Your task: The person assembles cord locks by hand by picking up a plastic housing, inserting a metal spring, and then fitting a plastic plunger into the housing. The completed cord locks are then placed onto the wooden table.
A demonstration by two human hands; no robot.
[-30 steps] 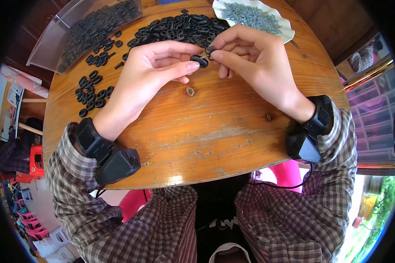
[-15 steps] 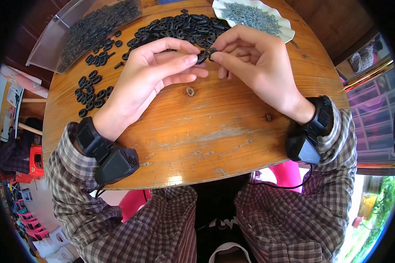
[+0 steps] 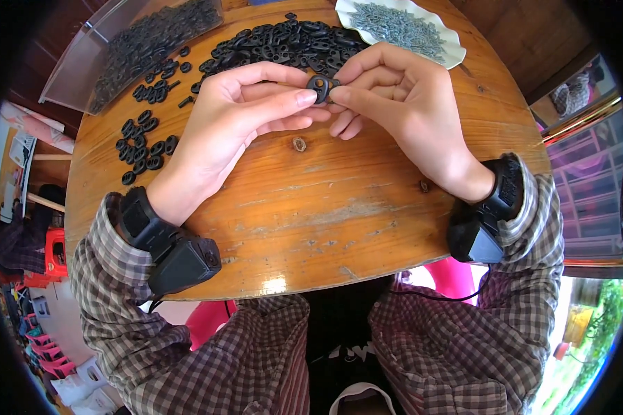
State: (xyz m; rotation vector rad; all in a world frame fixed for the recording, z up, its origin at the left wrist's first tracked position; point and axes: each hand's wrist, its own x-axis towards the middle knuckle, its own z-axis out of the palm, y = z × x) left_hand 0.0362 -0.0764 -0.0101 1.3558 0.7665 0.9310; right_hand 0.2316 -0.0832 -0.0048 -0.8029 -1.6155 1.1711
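Above the middle of the table, a small black plastic cord lock [image 3: 319, 88] with holes through it is pinched between both hands. My left hand [image 3: 249, 107] grips its left side with thumb and fingertips. At its right edge, the thumb and forefinger of my right hand [image 3: 403, 97] close on it, the other fingers curled below. The fingertips hide part of the piece. Just beyond the hands lies a heap of similar black plastic parts [image 3: 277, 43]. Small groups of black oval pieces [image 3: 140, 149] lie to the left of my left hand.
At the far left stands a clear plastic bin [image 3: 69, 72] with many small black parts. A white scalloped plate [image 3: 455, 52] of small metal springs [image 3: 398, 29] sits at the far right. The wooden table [image 3: 311, 214] has a curved near edge. Both wrists carry black strapped devices.
The cord lock has turned so its flat face with the holes shows. My right hand's lower fingers have shifted downward, and my left hand has stayed nearly in place.
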